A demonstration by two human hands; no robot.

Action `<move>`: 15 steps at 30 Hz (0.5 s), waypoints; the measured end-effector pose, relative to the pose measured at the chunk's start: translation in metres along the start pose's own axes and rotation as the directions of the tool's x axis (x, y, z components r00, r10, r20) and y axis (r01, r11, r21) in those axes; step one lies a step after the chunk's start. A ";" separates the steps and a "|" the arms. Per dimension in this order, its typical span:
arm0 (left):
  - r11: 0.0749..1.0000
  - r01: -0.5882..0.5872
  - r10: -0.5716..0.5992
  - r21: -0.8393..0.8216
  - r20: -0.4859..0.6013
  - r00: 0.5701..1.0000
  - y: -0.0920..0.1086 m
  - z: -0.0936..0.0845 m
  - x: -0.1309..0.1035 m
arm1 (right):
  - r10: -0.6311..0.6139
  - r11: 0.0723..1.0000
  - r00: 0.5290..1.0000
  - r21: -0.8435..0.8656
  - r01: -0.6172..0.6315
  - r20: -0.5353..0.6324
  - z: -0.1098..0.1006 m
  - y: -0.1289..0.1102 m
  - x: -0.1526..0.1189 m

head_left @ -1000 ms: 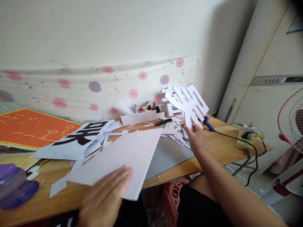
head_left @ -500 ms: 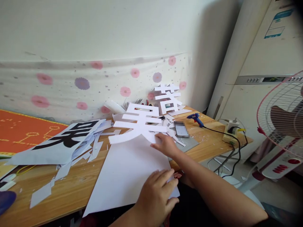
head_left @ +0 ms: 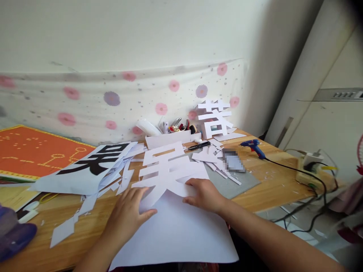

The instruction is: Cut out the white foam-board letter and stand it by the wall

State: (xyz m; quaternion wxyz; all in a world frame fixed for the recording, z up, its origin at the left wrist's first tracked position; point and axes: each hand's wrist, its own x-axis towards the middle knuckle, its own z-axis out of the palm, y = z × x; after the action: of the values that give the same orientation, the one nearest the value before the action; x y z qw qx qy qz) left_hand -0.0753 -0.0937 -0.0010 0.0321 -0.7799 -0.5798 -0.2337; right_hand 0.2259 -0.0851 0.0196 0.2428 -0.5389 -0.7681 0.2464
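Both hands lie flat on a white sheet (head_left: 181, 234) that rests on the near edge of the wooden desk (head_left: 272, 185) and hangs a little over it. On the far part of the sheet lies a white cut-out character (head_left: 167, 168), flat, its lower strokes reaching down between the two hands.

The left hand (head_left: 127, 213) is open, palm down, fingers loosely spread; its fingertips press on the lower left stroke of the cut-out and the thumb points right across the sheet. It grips nothing. The right hand (head_left: 205, 194) is also open and palm down, fingers held together and pointing left, their tips resting on the lower right stroke of the cut-out where it meets the sheet. Nothing is pinched there either.

Left of the cut-out lies a heap of paper scraps (head_left: 113, 177) and a sheet printed with a black character (head_left: 93, 164). Behind stands a white tray of tools (head_left: 170, 138), with a second cut-out character (head_left: 214, 119) leaning upright against the wall. To the right, a grey cutting mat (head_left: 241, 181), a black knife (head_left: 198, 145) and a blue glue gun (head_left: 252, 145) with its black cord. An orange board (head_left: 36, 151) lies far left.
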 end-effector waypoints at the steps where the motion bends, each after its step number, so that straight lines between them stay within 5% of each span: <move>1: 1.000 0.005 -0.005 0.008 0.007 1.000 0.002 0.002 -0.003 | 0.019 1.000 1.000 0.015 -0.019 0.005 0.003 -0.003 0.001; 4: 0.998 0.060 -0.060 0.035 -0.002 0.998 0.002 0.005 -0.006 | 0.006 1.000 1.000 0.015 -0.007 0.028 0.008 -0.009 0.003; 8: 0.983 0.160 -0.158 0.091 -0.022 0.987 -0.029 -0.011 0.002 | -0.252 0.961 0.961 -0.143 0.236 -0.109 0.017 -0.012 -0.006; 10: 0.961 0.238 -0.235 0.138 -0.038 0.971 -0.054 -0.027 0.011 | -0.417 0.893 0.902 -0.233 0.384 -0.111 0.029 -0.012 -0.018; 15: 0.886 0.393 -0.379 0.245 -0.106 0.919 -0.118 -0.069 0.042 | -0.701 0.593 0.689 -0.385 0.707 0.185 0.061 -0.010 -0.048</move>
State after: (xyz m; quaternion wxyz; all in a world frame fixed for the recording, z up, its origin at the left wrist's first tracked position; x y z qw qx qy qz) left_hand -0.1970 -0.0401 0.0513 0.1036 -0.6311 -0.7477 -0.1786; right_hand 0.1944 -0.1404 -0.0256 0.1906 -0.2294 -0.9537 -0.0400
